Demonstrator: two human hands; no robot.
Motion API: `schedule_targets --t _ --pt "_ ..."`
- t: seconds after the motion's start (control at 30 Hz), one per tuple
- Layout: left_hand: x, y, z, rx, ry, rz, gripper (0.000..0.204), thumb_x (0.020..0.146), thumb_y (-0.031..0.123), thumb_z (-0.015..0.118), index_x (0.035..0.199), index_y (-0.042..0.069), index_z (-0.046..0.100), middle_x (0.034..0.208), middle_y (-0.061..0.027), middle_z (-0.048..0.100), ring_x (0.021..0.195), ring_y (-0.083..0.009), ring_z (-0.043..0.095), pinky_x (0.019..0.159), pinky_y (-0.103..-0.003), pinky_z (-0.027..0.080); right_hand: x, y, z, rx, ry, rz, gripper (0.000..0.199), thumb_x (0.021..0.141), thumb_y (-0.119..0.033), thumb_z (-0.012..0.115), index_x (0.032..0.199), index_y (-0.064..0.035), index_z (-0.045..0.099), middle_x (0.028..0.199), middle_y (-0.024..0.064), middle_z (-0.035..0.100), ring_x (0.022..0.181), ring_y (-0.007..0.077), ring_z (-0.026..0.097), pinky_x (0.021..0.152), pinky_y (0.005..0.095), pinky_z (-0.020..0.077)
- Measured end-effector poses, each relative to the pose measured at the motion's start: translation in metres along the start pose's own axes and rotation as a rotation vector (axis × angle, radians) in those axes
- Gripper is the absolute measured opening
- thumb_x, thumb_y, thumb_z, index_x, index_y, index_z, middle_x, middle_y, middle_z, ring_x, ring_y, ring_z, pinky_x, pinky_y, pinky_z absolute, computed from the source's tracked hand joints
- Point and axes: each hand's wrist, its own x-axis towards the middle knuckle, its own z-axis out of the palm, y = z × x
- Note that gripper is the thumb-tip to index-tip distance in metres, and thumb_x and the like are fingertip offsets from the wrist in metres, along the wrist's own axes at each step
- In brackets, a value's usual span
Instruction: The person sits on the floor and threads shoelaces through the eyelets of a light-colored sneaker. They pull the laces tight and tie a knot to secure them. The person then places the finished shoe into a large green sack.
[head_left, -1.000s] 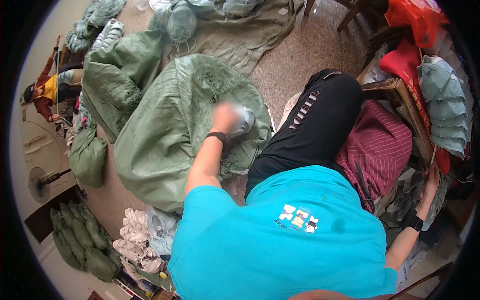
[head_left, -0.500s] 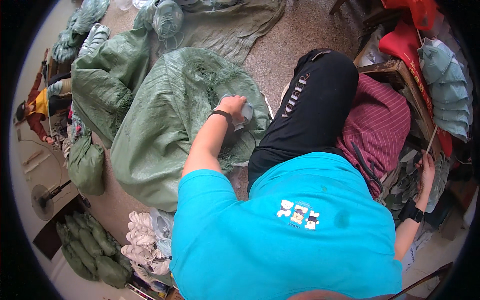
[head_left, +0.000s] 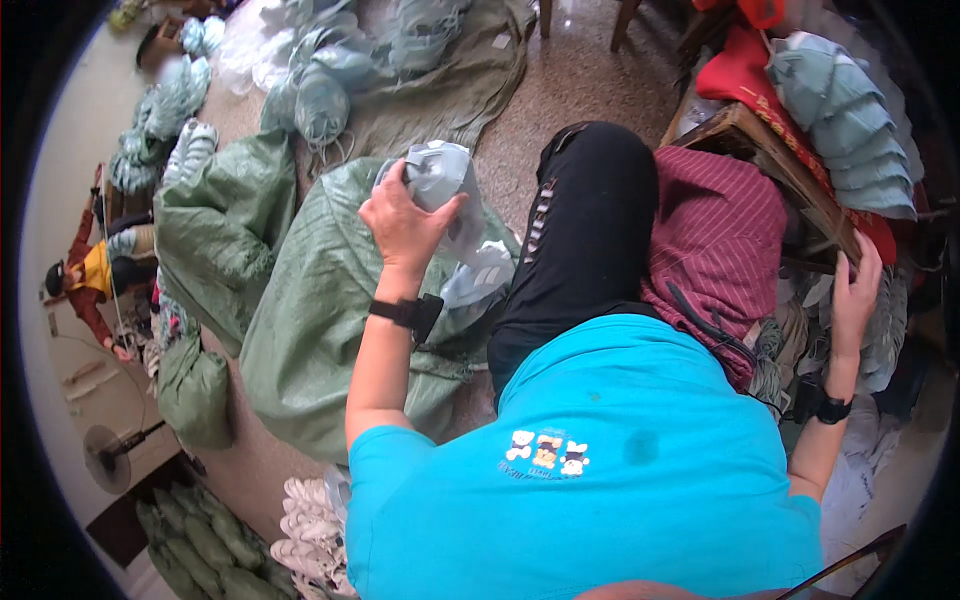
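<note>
My left hand is raised over a green woven sack, thumb and fingers closed on a pale grey fabric piece that looks like a shoe upper. Under it, another pale grey piece lies at the sack's mouth, beside my black-trousered leg. On the right, my right hand reaches up to the lower corner of a wooden frame. Its fingertips close in at that corner; what they grip is too small to make out. A stack of pale blue uppers lies above that hand.
A second green sack stands left of the first. Bundles of pale uppers lie on the floor ahead. White shoes and dark green bundles sit lower left, near a fan. Another person is far left.
My left hand has risen from the sack's mouth, now with the pale grey upper in it. My right hand has moved up to the frame's corner. The whole view has shifted slightly.
</note>
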Motion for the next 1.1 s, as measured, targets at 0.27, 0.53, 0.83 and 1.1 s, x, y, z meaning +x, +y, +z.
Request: schedule_targets --t 0.27,0.53,0.83,1.1 --pt "0.088 0.147 -0.081 -0.186 0.217 0.102 0.084 0.056 0.041 0.088 0.127 0.011 0.054 0.097 -0.0030 0.056 0.096 -0.0236 0.046 0.092 -0.039 0.031 0.027 -0.193 0.036 0.975 -0.513 -0.286 0.037 0.085 -0.013 0.072 0.118 0.0002 0.061 0.114 0.0177 0.063 0.101 0.0302 0.064 0.089 0.0381 0.0517" --pt "0.103 0.247 -0.113 -0.617 0.177 0.227 0.088 0.056 0.034 0.092 0.131 0.009 0.052 0.106 -0.0060 0.055 0.101 -0.0259 0.046 0.094 -0.038 0.036 0.028 -0.229 0.070 0.892 -0.084 -0.551 0.033 0.084 -0.013 0.069 0.112 0.0004 0.058 0.106 0.0178 0.063 0.093 0.0362 0.064 0.080 0.0433 0.0517" --pt "0.114 0.275 -0.072 -0.251 0.111 0.358 0.084 0.060 0.041 0.089 0.131 0.014 0.055 0.113 -0.0059 0.062 0.105 -0.0278 0.050 0.096 -0.041 0.033 -0.022 -0.083 0.011 1.873 -0.113 0.668 0.024 0.097 -0.014 0.047 0.112 -0.0004 0.061 0.101 0.0087 0.066 0.090 0.0179 0.065 0.081 0.0334 0.0538" --pt "0.068 0.267 0.043 0.266 -0.949 0.441 0.091 0.065 0.071 0.074 0.124 0.004 0.058 0.107 -0.0168 0.070 0.103 -0.0346 0.065 0.091 -0.047 0.045 -0.075 -0.001 0.019 1.998 -0.126 1.085 0.026 0.095 -0.014 0.052 0.114 0.0020 0.061 0.110 0.0114 0.069 0.098 0.0193 0.067 0.094 0.0361 0.0523"
